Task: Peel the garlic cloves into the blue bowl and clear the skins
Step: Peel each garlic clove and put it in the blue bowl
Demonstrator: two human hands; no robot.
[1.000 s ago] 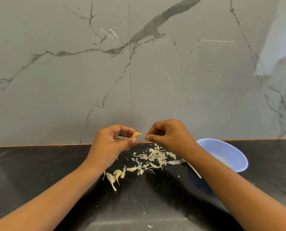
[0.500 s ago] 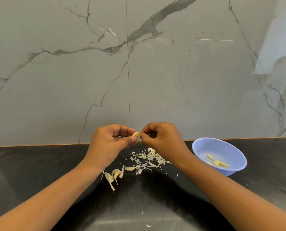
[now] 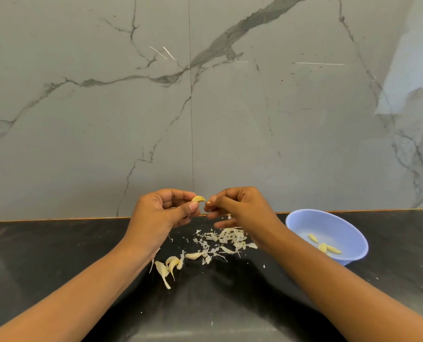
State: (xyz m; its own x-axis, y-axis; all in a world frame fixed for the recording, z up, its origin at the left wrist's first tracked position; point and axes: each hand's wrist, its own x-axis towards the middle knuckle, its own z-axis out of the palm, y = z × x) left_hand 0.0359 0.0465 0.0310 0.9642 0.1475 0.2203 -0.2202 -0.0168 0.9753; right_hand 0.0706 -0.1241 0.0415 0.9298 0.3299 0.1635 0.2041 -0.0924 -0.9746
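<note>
- Between the two raised hands, above the desk (image 3: 57,267): one held clove (image 3: 198,199), yellowish and glossy, crescent-shaped. It looks mostly bare of skin.
- Left hand (image 3: 161,213): curled round the held clove and gripping it between thumb and forefinger. Only the clove's right-hand end shows past the thumb.
- Right hand (image 3: 240,211): fingers curled, thumb and forefinger pinched at the exposed tip of the held clove. Whether a shred of skin lies between them is too small to tell.
- Key relation: the held clove's long axis runs across, from the left hand toward the right hand, tip pointing right. The right hand is the nearer to the blue bowl (image 3: 333,224), which stands on the desk just beyond that wrist, to its right and lower. By my judgement the drop into the bowl falls to that side.
- Peeled cloves (image 3: 325,246): about three, pale yellow and slim, lying in the bottom of the blue bowl.
- Skins (image 3: 227,239): a loose scatter of white papery flakes and slivers on the desk, directly under the right hand.
- Unpeeled cloves (image 3: 171,264): a few, off-white with pointed tails, on the desk below the left wrist.
- Step judged: the last skin is coming off; the sweep of the skins is not yet done.
</note>
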